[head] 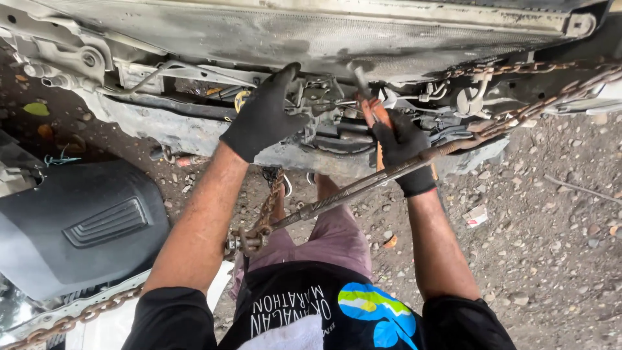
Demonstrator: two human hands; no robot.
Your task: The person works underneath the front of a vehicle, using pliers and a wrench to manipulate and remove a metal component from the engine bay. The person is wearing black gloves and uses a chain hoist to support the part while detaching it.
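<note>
Gripping an orange-handled tool [379, 133], right hand [402, 150] at frame centre | left hand [264, 120] spread open on the engine parts [321, 97] | rusty chain [518, 116] upper right

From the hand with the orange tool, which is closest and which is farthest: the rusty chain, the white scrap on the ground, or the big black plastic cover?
Measured from the right hand in the head view:
1. Rusty chain, nearest; its rod crosses right at that wrist.
2. White scrap, on the gravel just past that arm's outer side.
3. Black plastic cover, farthest, on the ground beyond the left arm.
</note>
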